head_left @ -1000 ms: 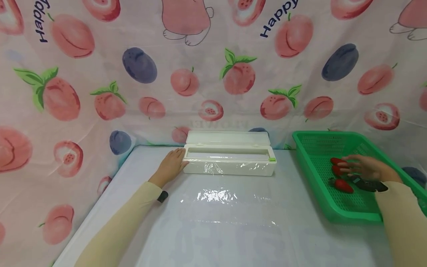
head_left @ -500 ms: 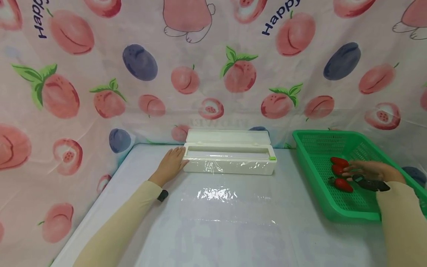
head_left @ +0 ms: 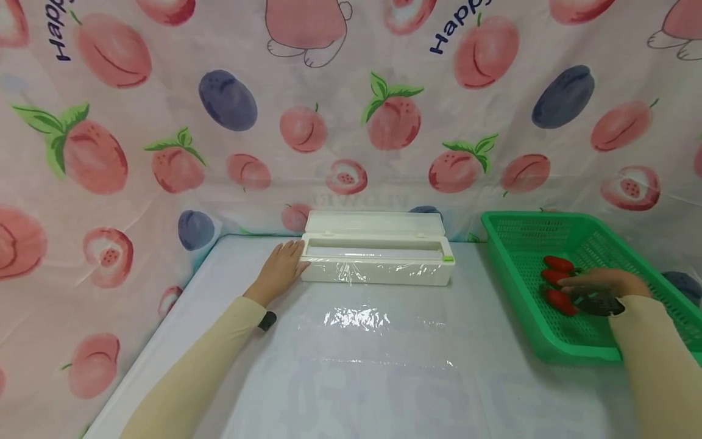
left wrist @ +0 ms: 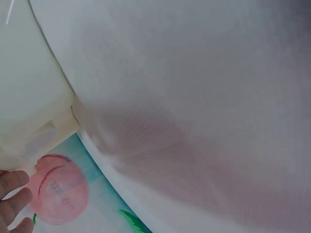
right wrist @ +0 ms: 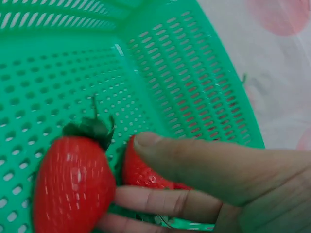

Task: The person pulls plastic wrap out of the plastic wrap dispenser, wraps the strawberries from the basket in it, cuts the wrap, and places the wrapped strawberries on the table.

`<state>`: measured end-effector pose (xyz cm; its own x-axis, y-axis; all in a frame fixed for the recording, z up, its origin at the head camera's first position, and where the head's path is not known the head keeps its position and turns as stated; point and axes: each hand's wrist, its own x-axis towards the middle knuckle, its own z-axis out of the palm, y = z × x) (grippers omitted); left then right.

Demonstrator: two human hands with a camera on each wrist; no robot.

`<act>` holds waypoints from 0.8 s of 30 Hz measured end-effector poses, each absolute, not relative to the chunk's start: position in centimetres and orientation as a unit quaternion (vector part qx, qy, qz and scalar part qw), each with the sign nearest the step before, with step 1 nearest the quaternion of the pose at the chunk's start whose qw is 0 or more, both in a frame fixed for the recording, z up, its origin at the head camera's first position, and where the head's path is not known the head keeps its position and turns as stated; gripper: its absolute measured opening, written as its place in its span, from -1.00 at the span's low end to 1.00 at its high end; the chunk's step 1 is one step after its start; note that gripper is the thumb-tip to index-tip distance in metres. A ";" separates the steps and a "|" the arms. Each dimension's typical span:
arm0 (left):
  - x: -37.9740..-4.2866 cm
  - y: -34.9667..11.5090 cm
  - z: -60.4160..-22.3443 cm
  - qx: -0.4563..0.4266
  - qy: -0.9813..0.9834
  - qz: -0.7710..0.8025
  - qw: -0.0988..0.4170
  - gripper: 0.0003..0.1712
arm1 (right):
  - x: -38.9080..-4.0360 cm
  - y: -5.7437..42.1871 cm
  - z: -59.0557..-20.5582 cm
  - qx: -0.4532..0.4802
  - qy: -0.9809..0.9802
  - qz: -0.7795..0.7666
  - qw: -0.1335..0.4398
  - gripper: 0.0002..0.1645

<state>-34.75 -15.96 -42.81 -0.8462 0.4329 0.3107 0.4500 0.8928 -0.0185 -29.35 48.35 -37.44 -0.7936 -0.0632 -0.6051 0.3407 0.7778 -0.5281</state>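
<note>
My left hand (head_left: 278, 272) rests against the left end of a white cling film box (head_left: 378, 272) whose lid is up. Its fingertips (left wrist: 18, 180) show beside the box's end in the left wrist view. A shiny sheet of cling film (head_left: 356, 318) stretches from the box's front onto the table. Inside a green basket (head_left: 576, 353), my right hand (head_left: 616, 281) reaches over three red strawberries (head_left: 560, 302). In the right wrist view, extended fingertips meet the side of the nearest strawberry (right wrist: 73, 187). The thumb overlaps another strawberry (right wrist: 138, 167) behind it.
The white-covered table (head_left: 285, 390) spreads out in front of the box. A fruit-patterned cloth (head_left: 351, 140) hangs behind it and along the left. High perforated walls surround the basket, which stands at the right.
My right hand has lowered and moved left onto the strawberries, and the nearest one has shifted slightly. My left hand stays at the box's end.
</note>
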 end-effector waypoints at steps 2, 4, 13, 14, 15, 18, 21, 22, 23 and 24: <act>-34.7 -16.0 -42.8 -0.230 -0.960 -0.026 0.158 -0.34 | -29.6 48.1 -37.8 0.058 0.891 -0.323 0.315 -0.20; -34.8 -16.0 -42.8 -0.231 -0.959 -0.024 0.160 -0.35 | -29.9 47.9 -38.3 0.027 0.885 -0.334 0.324 -0.18; -34.7 -15.9 -42.8 -0.233 -0.958 -0.024 0.164 -0.35 | -31.3 47.4 -40.3 -0.037 0.834 -0.429 0.346 -0.42; -34.6 -15.9 -42.8 -0.233 -0.959 -0.025 0.162 -0.35 | -31.4 47.4 -40.4 -0.040 0.829 -0.435 0.349 -0.46; -34.6 -15.9 -42.8 -0.232 -0.959 -0.026 0.161 -0.35 | -31.5 47.3 -40.5 -0.043 0.826 -0.439 0.352 -0.49; -34.6 -15.9 -42.7 -0.230 -0.960 -0.031 0.156 -0.35 | -31.9 46.9 -40.6 -0.056 0.821 -0.435 0.365 -0.48; -34.6 -15.9 -42.7 -0.228 -0.961 -0.033 0.154 -0.34 | -32.0 46.4 -40.7 -0.069 0.824 -0.423 0.370 -0.37; -34.6 -15.9 -42.7 -0.227 -0.961 -0.034 0.153 -0.34 | -32.1 46.2 -40.8 -0.071 0.828 -0.416 0.370 -0.33; -34.6 -15.9 -42.7 -0.227 -0.961 -0.035 0.152 -0.34 | -32.1 46.0 -40.8 -0.072 0.831 -0.411 0.367 -0.29; -34.6 -15.9 -42.7 -0.226 -0.962 -0.035 0.152 -0.34 | -32.1 45.8 -40.8 -0.071 0.834 -0.408 0.365 -0.27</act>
<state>-34.58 -15.86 -42.72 -0.8519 0.4241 0.3074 0.4454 0.8953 -0.0008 -32.10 45.84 -40.82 -0.7237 -0.4163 -0.5504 0.1790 0.6570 -0.7323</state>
